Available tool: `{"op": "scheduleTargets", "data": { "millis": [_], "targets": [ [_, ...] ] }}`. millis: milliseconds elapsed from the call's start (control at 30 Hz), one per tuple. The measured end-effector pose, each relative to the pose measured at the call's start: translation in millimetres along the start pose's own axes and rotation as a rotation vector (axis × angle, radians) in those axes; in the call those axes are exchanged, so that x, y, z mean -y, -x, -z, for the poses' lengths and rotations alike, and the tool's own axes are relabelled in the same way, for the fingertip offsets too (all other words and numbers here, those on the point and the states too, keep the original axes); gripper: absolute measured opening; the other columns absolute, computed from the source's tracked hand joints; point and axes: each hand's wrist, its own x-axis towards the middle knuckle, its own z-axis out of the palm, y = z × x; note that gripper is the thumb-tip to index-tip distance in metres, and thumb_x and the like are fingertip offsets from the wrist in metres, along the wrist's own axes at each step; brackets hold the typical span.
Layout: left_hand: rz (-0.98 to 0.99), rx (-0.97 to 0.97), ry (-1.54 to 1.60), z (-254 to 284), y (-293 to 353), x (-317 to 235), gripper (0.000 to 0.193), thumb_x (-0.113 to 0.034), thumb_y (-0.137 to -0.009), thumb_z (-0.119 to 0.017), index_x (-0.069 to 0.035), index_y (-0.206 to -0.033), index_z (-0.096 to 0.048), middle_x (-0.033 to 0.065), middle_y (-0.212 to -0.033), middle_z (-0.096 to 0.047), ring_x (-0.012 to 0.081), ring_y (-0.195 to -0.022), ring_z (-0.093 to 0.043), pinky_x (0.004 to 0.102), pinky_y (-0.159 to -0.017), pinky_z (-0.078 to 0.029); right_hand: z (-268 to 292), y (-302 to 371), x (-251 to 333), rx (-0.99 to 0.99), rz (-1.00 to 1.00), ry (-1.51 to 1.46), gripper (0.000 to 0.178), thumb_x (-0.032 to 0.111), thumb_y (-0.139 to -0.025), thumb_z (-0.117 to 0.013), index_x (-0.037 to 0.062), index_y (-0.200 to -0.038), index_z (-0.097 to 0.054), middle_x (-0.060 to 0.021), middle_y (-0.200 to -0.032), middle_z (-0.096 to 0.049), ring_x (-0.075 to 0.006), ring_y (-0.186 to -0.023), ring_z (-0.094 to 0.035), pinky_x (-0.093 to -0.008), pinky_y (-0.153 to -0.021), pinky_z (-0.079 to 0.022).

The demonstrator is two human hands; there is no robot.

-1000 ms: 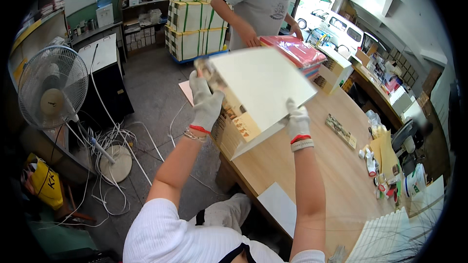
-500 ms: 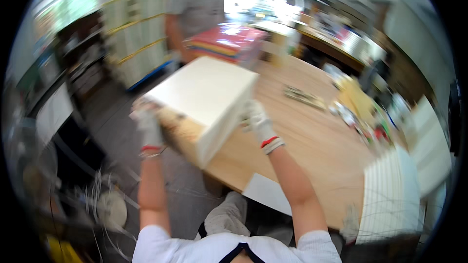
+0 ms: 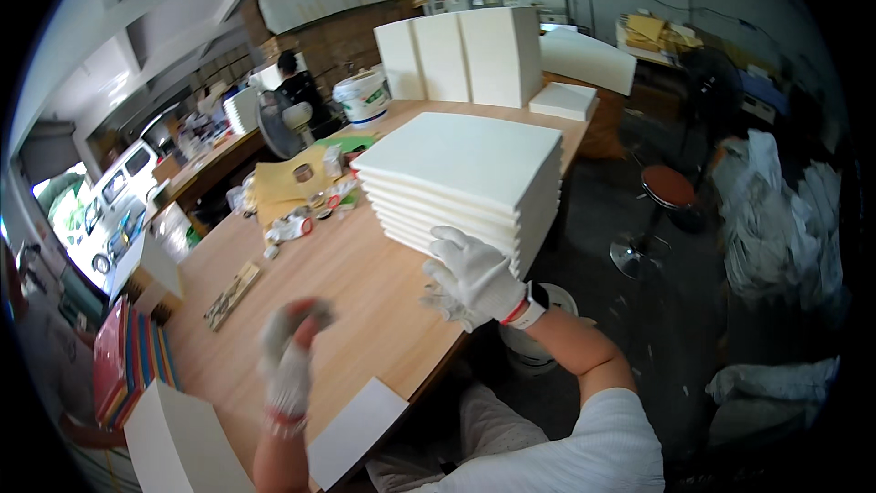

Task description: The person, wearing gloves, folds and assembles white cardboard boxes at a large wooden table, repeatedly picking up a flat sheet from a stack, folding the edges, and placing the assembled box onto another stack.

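Note:
My right hand (image 3: 476,276), in a white knit glove with a red cuff band, hovers against the near side of a stack of white foam-like sheets (image 3: 465,160). Its fingers are apart and hold nothing. Just under it, a crumpled pale glove (image 3: 447,306) lies at the table's edge. My left hand (image 3: 294,347), gloved too with reddish fingertips, is over the wooden table (image 3: 356,288). It is blurred, its fingers half curled with a gap to the thumb and no object between them. A white block (image 3: 182,438) stands at the lower left, apart from both hands.
A flat white sheet (image 3: 358,429) lies on the near edge. Colourful stacked sheets (image 3: 132,361) stand left, beside a person. Tape rolls, yellow paper (image 3: 292,184) and a white bucket (image 3: 362,99) sit farther back, near tall white blocks (image 3: 465,55). A red-seated stool (image 3: 668,187) stands right.
Both hands have let go of the white block, which now stands beside the colourful stack. My view has swung right, and my right hand has come to the stack of white sheets.

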Motion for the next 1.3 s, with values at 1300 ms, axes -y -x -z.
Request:
{"op": "scheduleTargets", "data": {
  "millis": [1300],
  "targets": [
    [0.141, 0.186, -0.524, -224.4, -167.4, 22.2, 0.043, -0.026, -0.082, -0.064, 0.001, -0.114, -0.056, 0.0086, -0.079, -0.066, 0.0180, -0.073, -0.063, 0.0330, -0.064, -0.048, 90.2, 37.3, -58.2, -0.146, -0.183, -0.131, 0.029, 0.030, -0.085, -0.066, 0.0015, -0.084, -0.061, -0.0225, -0.116, -0.059, -0.0359, -0.090, -0.063, -0.0398, -0.077, -0.051]
  ]
}}
